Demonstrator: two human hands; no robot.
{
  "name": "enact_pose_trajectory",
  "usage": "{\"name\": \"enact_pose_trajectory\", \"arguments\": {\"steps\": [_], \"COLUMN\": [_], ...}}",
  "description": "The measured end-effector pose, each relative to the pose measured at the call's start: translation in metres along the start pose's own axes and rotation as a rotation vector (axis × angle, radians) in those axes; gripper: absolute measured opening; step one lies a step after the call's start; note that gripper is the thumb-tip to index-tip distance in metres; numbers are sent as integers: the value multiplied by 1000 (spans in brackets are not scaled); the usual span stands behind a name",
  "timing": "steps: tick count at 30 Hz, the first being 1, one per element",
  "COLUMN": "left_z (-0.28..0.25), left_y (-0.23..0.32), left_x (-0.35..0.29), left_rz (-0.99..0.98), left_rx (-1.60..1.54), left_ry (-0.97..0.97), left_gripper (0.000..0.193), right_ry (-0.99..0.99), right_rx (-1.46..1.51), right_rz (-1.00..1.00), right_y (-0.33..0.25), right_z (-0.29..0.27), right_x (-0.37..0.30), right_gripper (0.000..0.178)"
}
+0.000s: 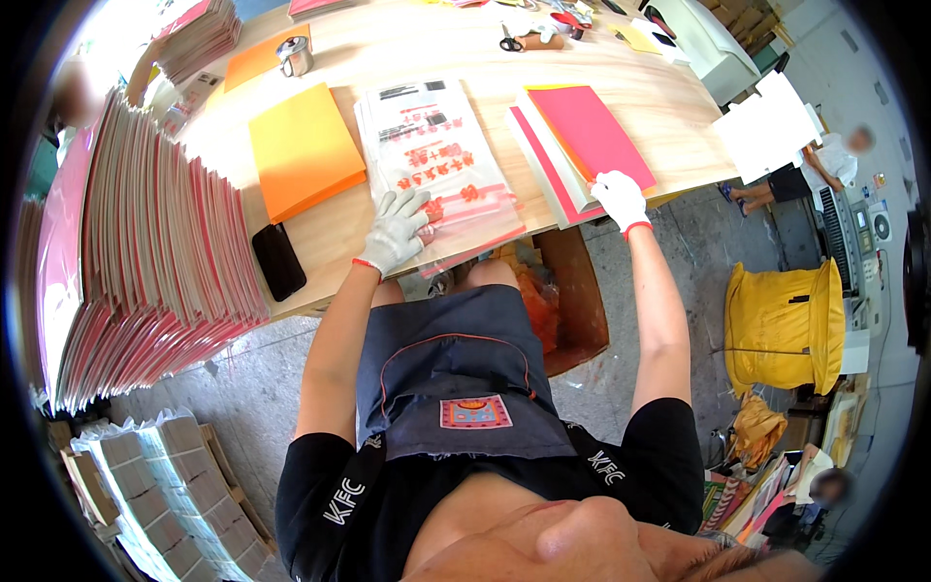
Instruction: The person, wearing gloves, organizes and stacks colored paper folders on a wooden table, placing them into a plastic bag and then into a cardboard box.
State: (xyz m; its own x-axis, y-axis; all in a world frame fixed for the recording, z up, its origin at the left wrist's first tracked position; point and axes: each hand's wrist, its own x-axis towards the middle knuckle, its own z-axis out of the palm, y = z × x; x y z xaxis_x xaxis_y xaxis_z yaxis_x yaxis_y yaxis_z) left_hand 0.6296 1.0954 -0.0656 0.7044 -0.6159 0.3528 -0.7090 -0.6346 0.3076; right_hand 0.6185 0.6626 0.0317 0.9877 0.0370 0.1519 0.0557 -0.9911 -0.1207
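My left hand point(397, 231), in a white glove with a red cuff, rests on a pile of see-through plastic bags point(456, 199) with red printing, fingers spread. My right hand point(621, 201), gloved the same way, is closed at the near corner of a stack of coloured paper point(593, 126). Pink sheets top that stack, with orange, white and more pink layers showing at its left side. How many sheets the fingers pinch cannot be made out. Left of the bags lies a pile of orange paper point(303, 150).
Tall stacks of pink-edged sheets point(155, 223) stand at the left, beside a black phone point(278, 263). A metal cup point(294, 56) and scissors point(511, 37) sit farther back. Below the table is a cardboard box point(580, 301); a yellow bag point(781, 325) stands right. Other people are at the sides.
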Motion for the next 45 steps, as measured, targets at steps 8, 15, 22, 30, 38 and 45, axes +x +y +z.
{"name": "enact_pose_trajectory", "arguments": {"steps": [8,15,22,30,38,45], "left_z": [3,1,-1,-16,-21,-45], "left_y": [-2,-1,0,7,-1,-48], "left_x": [-1,0,0,28,50,29], "left_rz": [-10,-6,-4,-25,-53,-451], "left_rx": [-1,-16,-15,134,174,547], "left_ry": [-24,-17,-42,-254,-289,22], "left_gripper": [30,28,28,46,53,65], "right_ry": [-21,-33,-74,-83,104,317], "right_rx": [21,20,-17,-203,-426,320], "right_rz": [-21,2,22,14,-175,230], "right_y": [6,4,-6,-31,-14,-15], "right_z": [1,-1,-10,-12,-37,-27], "right_x": [2,2,2,-3,-51,-98], "right_gripper": [30,30,30,33,42,48]}}
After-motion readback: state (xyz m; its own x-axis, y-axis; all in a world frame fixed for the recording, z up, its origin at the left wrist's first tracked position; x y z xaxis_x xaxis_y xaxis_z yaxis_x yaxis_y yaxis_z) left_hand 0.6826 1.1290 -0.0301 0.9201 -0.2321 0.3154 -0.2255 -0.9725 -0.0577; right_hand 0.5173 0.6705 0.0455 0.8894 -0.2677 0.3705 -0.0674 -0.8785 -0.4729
